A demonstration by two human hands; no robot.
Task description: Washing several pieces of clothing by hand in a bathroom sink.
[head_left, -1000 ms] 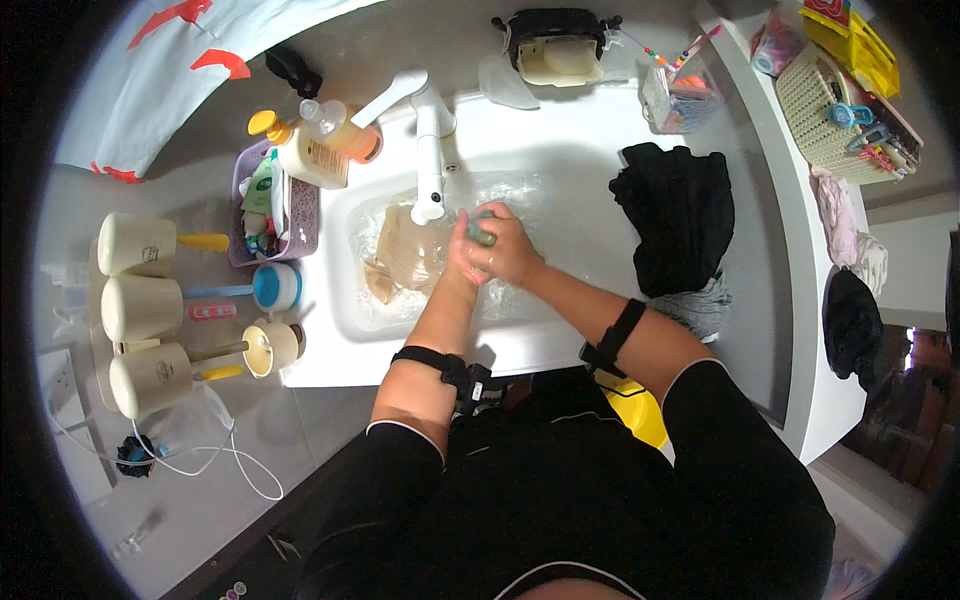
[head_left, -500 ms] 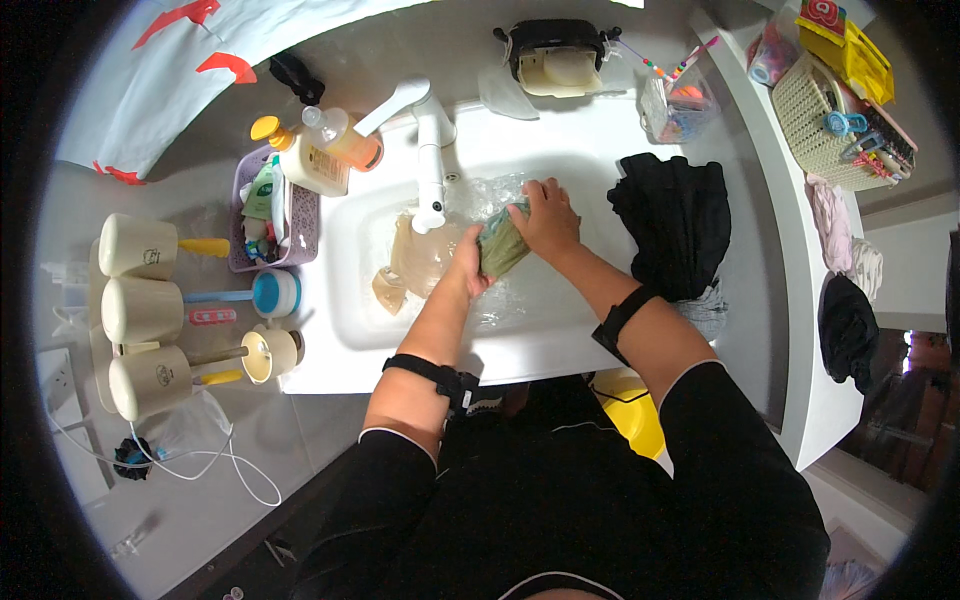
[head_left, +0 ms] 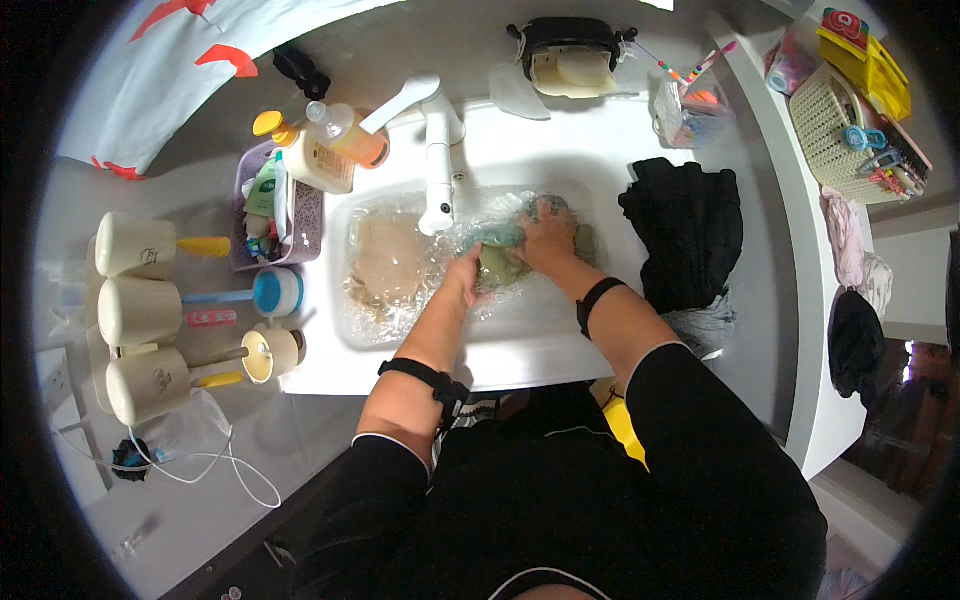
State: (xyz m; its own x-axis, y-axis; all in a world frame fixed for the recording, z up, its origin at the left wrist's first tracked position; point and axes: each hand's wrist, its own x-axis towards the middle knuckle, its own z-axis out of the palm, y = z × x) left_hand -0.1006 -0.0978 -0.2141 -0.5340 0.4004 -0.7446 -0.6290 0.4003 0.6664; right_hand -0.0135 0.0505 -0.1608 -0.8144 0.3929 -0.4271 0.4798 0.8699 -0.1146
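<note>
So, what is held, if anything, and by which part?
Left hand at the left edge of the green cloth, right hand spread over its right part; whether they grip cannot be told.

Green cloth (head_left: 500,266); beige cloth (head_left: 388,258); white sink (head_left: 545,370); black garment (head_left: 685,230); purple basket (head_left: 308,225).

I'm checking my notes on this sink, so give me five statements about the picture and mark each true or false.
1. Both the left hand and the right hand touch the green cloth. True.
2. The beige cloth lies right of the green cloth. False: it lies to its left.
3. The sink has water in it. True.
4. The white bottle stands right of the faucet. False: it stands to the left.
5. The black clothing lies right of the hands. True.
</note>
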